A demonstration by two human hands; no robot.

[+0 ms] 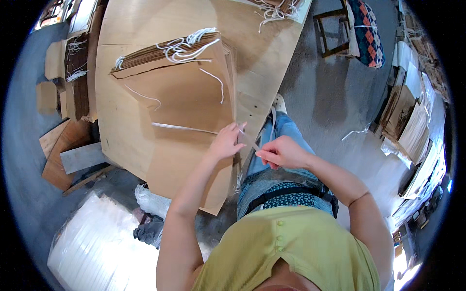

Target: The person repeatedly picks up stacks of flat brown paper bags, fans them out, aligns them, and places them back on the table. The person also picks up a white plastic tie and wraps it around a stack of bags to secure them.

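Observation:
A thick stack of brown paper bags (194,97) with white cord handles lies on a plywood table in front of me. Across its near part runs a thin, whitish plastic strap (184,128), reaching to the stack's right edge. My left hand (226,141) is at that edge, fingers bent on the strap where it comes over the side. To the right, over my jeans, my right hand (282,152) is closed on the strap's end, and a short length stretches between both hands. The strap's course under the stack is hidden.
The plywood table (145,24) has more corded bags (279,7) at its far edge. A stool with a checkered cushion (367,34) stands far right. Bag piles (403,111) line the right side. Boards (68,150) and a white plastic-wrapped bundle (97,242) lie left.

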